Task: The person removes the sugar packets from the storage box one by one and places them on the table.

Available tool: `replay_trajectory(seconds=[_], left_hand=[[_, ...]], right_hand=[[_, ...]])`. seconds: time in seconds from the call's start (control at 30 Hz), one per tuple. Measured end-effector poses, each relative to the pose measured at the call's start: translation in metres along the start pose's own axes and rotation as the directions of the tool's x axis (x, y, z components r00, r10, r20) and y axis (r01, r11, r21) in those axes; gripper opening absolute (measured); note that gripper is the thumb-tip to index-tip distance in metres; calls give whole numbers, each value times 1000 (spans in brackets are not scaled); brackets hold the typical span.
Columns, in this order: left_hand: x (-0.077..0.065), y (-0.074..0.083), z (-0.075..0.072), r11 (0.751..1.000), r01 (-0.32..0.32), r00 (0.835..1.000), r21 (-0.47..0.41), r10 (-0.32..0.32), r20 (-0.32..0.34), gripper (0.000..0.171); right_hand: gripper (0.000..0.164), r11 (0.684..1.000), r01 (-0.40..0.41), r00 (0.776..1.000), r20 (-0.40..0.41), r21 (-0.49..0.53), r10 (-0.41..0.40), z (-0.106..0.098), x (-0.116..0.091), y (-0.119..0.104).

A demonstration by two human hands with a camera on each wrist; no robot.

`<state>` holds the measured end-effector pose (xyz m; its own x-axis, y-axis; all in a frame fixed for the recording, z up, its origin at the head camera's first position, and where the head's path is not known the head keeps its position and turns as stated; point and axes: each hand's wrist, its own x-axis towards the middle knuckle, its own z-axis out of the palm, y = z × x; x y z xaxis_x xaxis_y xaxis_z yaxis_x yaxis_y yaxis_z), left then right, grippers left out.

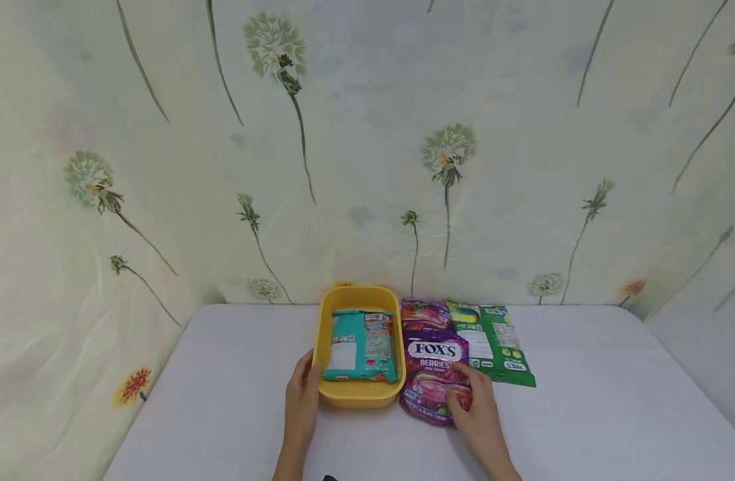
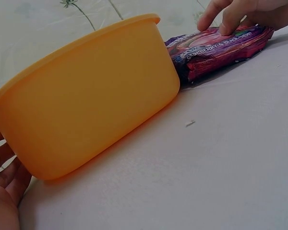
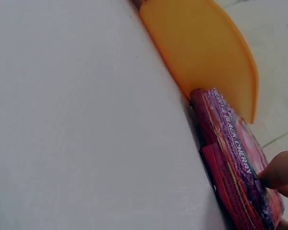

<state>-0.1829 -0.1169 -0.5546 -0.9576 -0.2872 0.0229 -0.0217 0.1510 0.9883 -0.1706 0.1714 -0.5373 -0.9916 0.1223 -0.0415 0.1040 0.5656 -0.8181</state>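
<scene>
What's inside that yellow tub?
A teal packet lies inside the yellow tub. It covers much of the bottom, so anything underneath can't be seen.

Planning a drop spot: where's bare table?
Free: table left of the left hand and right of the green packet; a smaller patch in front of the yellow tub. Crowded: tub to green packet, purple packets between, right hand on one.

Bare left hand (image 1: 301,391), bare right hand (image 1: 474,404), uncovered forearms (image 1: 295,437)

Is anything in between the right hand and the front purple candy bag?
No, nothing visible is in the way: the right hand touches the front purple candy bag. The yellow tub sits beside the bag, not between them.
</scene>
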Motion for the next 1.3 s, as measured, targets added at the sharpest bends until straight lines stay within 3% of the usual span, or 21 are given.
replay_trajectory(seconds=[0.57,0.83,1.07,1.3], left_hand=[[0,1,0,1000,7,1000,23,-7,4,49],[0,2,0,1000,4,1000,10,-4,13,48],[0,2,1,1000,-3,1000,13,2,4,46],[2,0,1,1000,-15,1000,-10,15,-3,44]], right_hand=[[43,1000,-16,998,-54,0,16,-5,2,3],[42,998,-9,995,-96,55,15,-15,4,-4],[43,988,-10,997,-70,151,21,-21,8,-10],[40,983,10,999,-32,182,-5,-23,12,-16]])
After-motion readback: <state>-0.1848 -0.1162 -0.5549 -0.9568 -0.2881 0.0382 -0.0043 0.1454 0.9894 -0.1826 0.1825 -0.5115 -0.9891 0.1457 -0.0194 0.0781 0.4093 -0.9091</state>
